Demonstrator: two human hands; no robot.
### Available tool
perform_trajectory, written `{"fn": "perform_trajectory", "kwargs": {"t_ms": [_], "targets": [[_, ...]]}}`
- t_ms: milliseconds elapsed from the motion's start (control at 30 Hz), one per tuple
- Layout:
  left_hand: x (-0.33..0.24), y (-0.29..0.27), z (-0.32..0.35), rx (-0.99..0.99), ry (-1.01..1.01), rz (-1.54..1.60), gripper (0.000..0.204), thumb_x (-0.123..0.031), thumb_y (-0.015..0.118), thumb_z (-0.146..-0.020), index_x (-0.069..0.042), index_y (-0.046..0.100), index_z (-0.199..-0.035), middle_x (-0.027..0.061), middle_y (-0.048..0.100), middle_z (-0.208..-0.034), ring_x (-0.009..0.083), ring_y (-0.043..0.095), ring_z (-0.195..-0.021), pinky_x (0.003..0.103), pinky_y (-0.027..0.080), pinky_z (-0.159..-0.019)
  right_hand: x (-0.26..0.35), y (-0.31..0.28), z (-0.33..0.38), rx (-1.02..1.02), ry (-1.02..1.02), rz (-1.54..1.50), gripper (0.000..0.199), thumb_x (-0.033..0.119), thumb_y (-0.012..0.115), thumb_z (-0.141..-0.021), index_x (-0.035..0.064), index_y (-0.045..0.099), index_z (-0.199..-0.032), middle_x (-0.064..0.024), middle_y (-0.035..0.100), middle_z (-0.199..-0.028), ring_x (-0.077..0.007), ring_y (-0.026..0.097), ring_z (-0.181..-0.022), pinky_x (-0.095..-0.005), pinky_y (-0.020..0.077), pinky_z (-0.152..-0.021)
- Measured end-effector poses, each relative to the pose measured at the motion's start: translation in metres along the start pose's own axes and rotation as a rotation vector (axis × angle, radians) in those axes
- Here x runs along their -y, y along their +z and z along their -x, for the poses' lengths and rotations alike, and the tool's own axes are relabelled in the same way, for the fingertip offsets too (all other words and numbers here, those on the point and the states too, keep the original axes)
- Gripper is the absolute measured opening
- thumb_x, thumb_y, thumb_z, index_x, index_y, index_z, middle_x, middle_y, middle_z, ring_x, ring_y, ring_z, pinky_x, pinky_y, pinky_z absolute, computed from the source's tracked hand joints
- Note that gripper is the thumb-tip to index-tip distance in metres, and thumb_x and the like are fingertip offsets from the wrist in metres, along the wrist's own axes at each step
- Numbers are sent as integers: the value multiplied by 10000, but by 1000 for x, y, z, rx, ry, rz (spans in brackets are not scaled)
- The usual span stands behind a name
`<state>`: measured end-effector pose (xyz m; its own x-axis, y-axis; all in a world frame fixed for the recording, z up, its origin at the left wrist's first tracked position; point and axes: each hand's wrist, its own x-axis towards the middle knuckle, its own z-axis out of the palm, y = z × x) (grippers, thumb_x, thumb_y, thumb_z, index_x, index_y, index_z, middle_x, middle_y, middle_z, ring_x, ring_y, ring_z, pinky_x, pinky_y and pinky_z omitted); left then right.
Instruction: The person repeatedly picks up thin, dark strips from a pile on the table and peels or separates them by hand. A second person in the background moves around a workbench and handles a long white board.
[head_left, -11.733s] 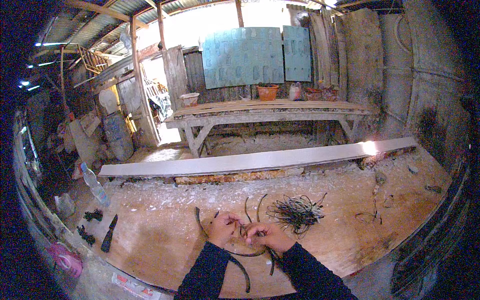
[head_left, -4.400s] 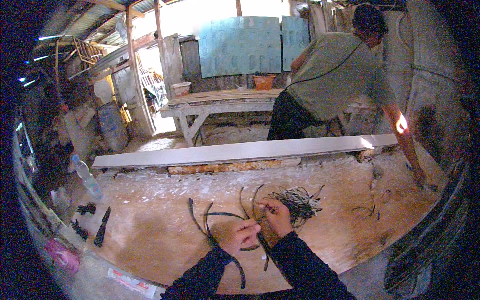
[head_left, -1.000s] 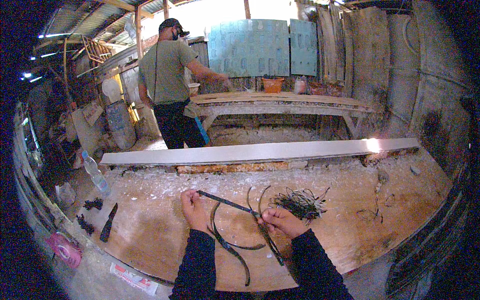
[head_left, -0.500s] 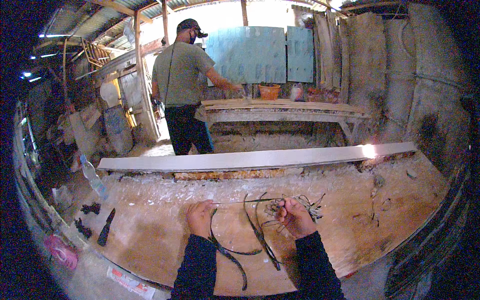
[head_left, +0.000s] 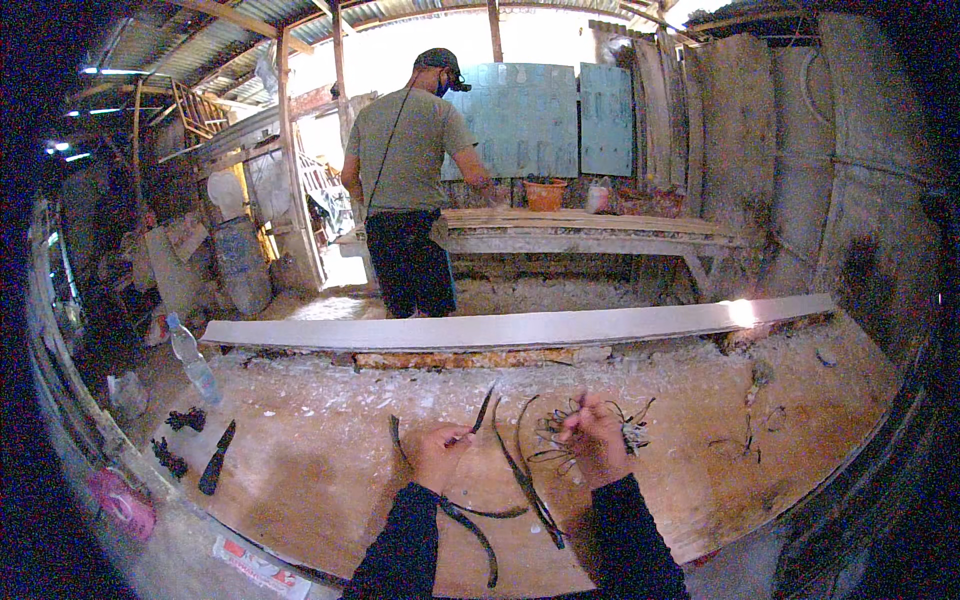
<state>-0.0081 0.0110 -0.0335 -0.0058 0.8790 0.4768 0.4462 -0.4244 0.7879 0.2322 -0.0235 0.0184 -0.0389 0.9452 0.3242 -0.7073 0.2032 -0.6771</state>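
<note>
At the near edge of a dusty wooden table (head_left: 330, 480), two dark-sleeved forearms come up from below. The left hand (head_left: 440, 455) is closed, fingers curled around a thin dark strip (head_left: 483, 410) whose free end points up and slightly right, away from the person, its long axis running near to far. The right hand (head_left: 595, 440) is also closed, fingertips pinched on strands of a tangled bundle of dark wire (head_left: 570, 435) that lies mid-table, just beyond and beside the knuckles. Between and below the hands, several long curved dark strips (head_left: 520, 480) lie flat on the table, bowed and running roughly from near to far, one reaching toward the near edge.

Toward the table's left edge rest a dark tapered tool (head_left: 215, 460), small black pieces (head_left: 185, 420) and a clear plastic bottle (head_left: 193, 362), tilted; what it holds cannot be told. A pink object (head_left: 120, 500) sits at the near left corner. Small wire scraps (head_left: 745, 440) lie toward the right edge.

Along the far edge a long pale plank (head_left: 520, 328) runs left to right. Beyond it a person (head_left: 410, 180) in a cap stands, back turned, at a wooden bench (head_left: 600, 230) that carries an orange pot (head_left: 545, 193); its contents are not visible.
</note>
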Motion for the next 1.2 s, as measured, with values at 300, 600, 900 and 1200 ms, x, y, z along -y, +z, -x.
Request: {"fn": "perform_trajectory", "kwargs": {"t_ms": [300,600,900,1200], "targets": [[-22,3,10,233,-256,444,226,-211,621,-791,-21,627,-912,-32,588,-749,54,485,-608,191,384,-538,-50,19,15,-26,310,294,58,51,577,-775,44,555,-828,-31,586,-794,-129,552,-726,-250,431,-686],[-19,26,15,391,-278,586,258,-161,621,-790,-6,575,-991,1,604,-837,65,518,-685,190,412,-599,-53,11,14,-36,270,400,72,94,590,-766,46,561,-811,-2,553,-731,-96,512,-674,-228,416,-622],[-6,33,13,421,-173,600,328,-74,613,-785,12,499,-1079,31,603,-870,105,559,-792,226,446,-718,-50,19,14,-40,213,413,64,105,612,-765,53,574,-766,1,556,-682,-90,515,-597,-227,423,-538],[-17,28,16,425,-172,552,335,-51,585,-798,30,482,-1106,45,602,-870,113,562,-796,238,447,-728,-50,18,13,-12,229,384,69,44,616,-760,48,565,-806,-7,573,-746,-97,537,-670,-221,432,-612]]}}
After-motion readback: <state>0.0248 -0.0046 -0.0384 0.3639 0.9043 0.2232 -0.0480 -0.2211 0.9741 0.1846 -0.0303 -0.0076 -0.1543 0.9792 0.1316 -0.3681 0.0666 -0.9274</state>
